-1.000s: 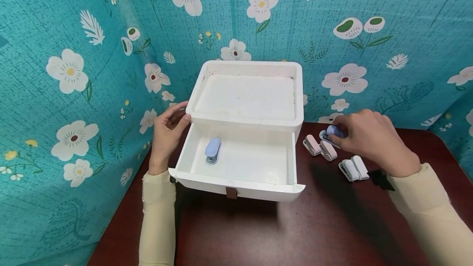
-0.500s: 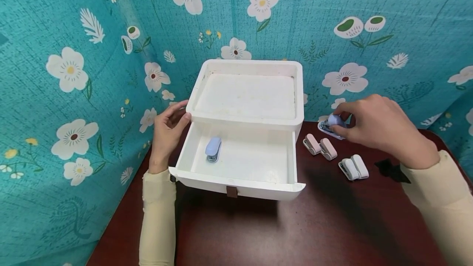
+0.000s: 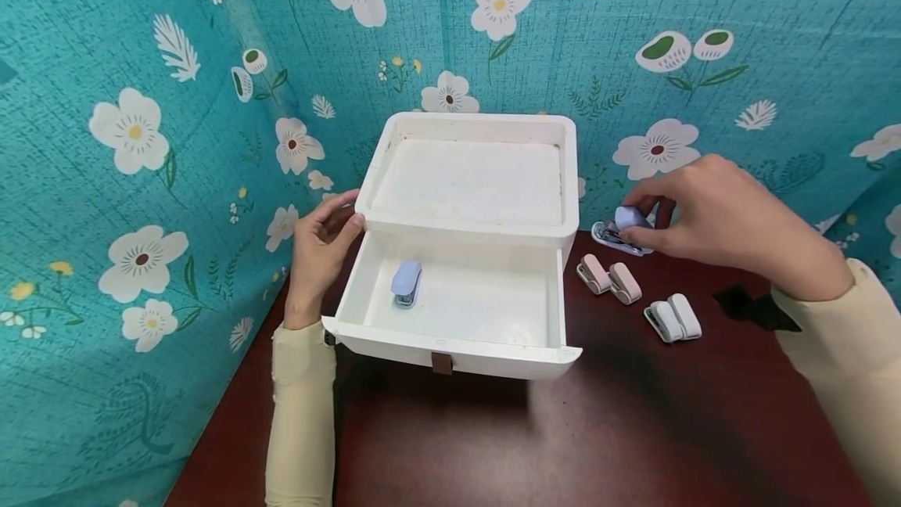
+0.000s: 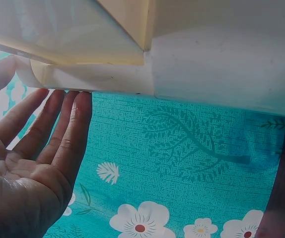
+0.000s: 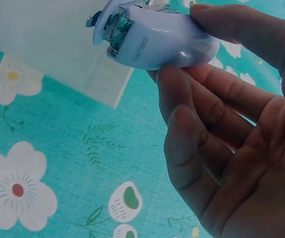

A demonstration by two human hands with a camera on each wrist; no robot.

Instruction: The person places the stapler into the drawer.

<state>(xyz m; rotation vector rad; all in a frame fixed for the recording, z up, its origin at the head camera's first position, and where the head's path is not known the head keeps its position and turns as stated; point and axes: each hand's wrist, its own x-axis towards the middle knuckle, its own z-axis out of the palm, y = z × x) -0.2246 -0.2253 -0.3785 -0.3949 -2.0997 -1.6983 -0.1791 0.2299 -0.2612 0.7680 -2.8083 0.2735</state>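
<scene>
My right hand (image 3: 732, 217) pinches a small lilac-blue stapler (image 3: 630, 219) between thumb and fingers, to the right of the white drawer box (image 3: 464, 221). In the right wrist view the stapler (image 5: 157, 42) shows its metal inner part at the left end. My left hand (image 3: 318, 260) rests at the box's left front corner, its straight fingers (image 4: 73, 129) touching the side wall. The box's drawer (image 3: 457, 346) is pulled out, and another lilac-blue stapler (image 3: 406, 282) lies in its left part.
Two pink staplers (image 3: 608, 278) lie on the dark red table (image 3: 450, 444) right of the drawer. Nearer the right sleeve are two white staplers (image 3: 673, 318). A teal floral cloth (image 3: 605, 61) stands close behind and to the left of the box.
My right hand has risen slightly and shifted right, and the stapler in its fingers has tilted and lifted a little. My left hand stays at the box corner.
</scene>
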